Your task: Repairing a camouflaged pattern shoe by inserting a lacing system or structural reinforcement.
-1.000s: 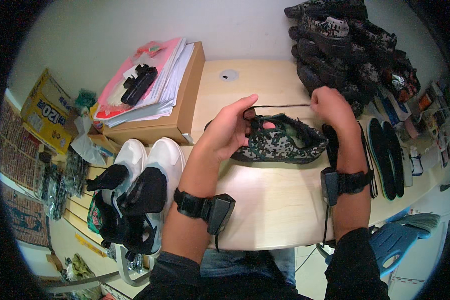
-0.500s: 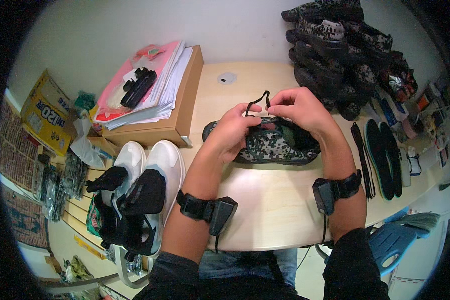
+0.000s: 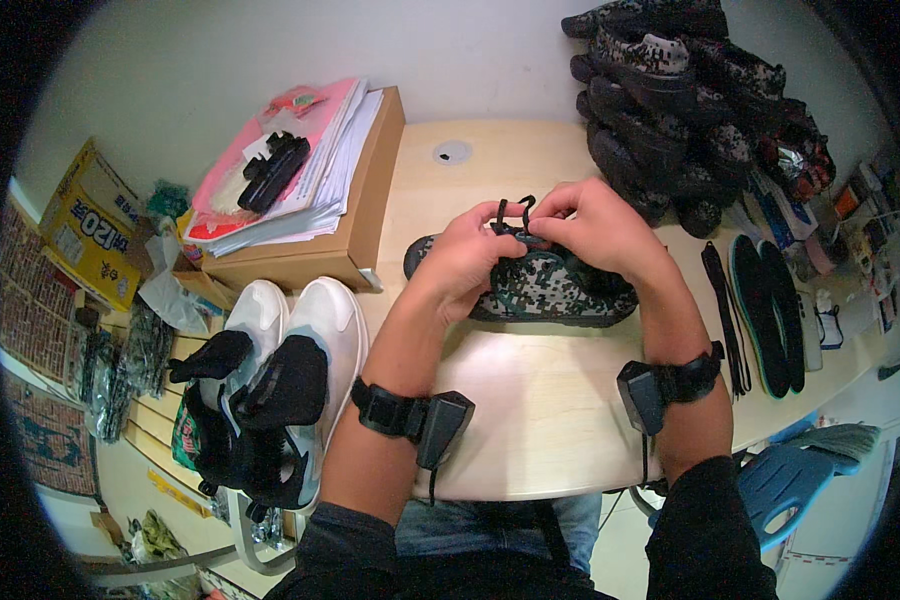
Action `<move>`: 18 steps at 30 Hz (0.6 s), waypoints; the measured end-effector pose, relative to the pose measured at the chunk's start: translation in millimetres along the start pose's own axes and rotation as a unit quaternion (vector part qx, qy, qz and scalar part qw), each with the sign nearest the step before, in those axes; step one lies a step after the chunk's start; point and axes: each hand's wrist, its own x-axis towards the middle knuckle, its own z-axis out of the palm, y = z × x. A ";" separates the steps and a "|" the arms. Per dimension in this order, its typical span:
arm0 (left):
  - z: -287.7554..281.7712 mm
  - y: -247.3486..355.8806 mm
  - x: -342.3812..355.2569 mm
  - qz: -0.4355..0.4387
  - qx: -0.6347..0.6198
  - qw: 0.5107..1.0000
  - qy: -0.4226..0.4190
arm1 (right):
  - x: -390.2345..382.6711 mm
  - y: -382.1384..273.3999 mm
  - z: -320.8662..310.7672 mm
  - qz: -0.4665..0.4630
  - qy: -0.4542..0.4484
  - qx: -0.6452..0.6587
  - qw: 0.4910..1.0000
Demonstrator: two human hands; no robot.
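A camouflage shoe (image 3: 555,290) with a dark sole lies on the table in front of me, its toe to the left and its opening to the right. Over its lacing, a black shoelace (image 3: 527,203) rises in a small loop between my two hands. My left hand (image 3: 470,245) is closed with thumb and fingers pinched at the lace, resting against the near side of the shoe. My right hand (image 3: 592,225) pinches the lace from the other side, above the shoe's opening. Fingers partly hide the eyelets.
White-and-black sneakers (image 3: 315,340) stand at the left by a cardboard box (image 3: 375,190) topped with papers (image 3: 315,200). At the far right camouflage shoes (image 3: 670,110) are piled. Black laces (image 3: 726,320) and dark insoles (image 3: 760,310) lie on the right of the table (image 3: 550,420).
The lace loop between my hands has become smaller and lower. My right hand has shifted slightly down and left, closer to my left fingers.
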 end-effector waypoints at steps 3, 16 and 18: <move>6.7 -0.3 0.9 0.022 -0.017 1.000 0.012 | -1.5 -8.5 0.1 -0.023 0.017 -0.069 0.997; 8.8 4.9 -4.3 -0.029 -0.042 0.999 -0.001 | -4.7 0.5 -5.7 -0.123 -0.010 -0.153 0.981; 7.7 3.2 -2.2 -0.006 -0.020 0.998 -0.056 | 0.4 3.5 -1.4 -0.080 -0.032 -0.098 0.991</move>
